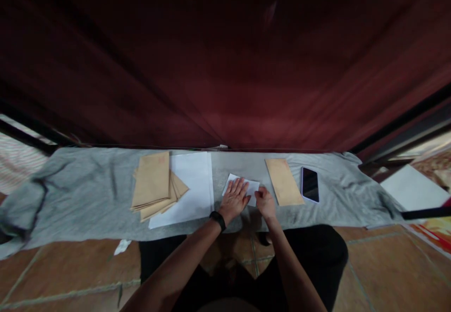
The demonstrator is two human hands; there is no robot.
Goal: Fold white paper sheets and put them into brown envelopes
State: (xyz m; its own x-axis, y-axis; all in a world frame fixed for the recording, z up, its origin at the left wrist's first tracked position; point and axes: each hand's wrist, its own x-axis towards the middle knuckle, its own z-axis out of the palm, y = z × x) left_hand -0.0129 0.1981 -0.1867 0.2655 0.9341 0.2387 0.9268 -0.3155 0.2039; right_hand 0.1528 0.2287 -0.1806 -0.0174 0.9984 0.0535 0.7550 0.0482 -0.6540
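Observation:
A folded sheet of white paper (252,189) lies on the grey cloth (232,161) in front of me. Flat on its left part rests my left hand (232,200), fingers spread, a black band on the wrist. My right hand (265,202) has its fingers curled together at the paper's right edge, pinching it. Just to the right of that hand is a single brown envelope (284,181). Left of my hands, several brown envelopes (152,178) are piled partly over larger white sheets (193,185).
A phone (310,184) lies right of the single envelope. Dark red fabric (225,91) hangs behind the cloth-covered surface. A white scrap (122,246) is on the tiled floor (70,269). At far right, a white panel (416,189) stands beside dark bars.

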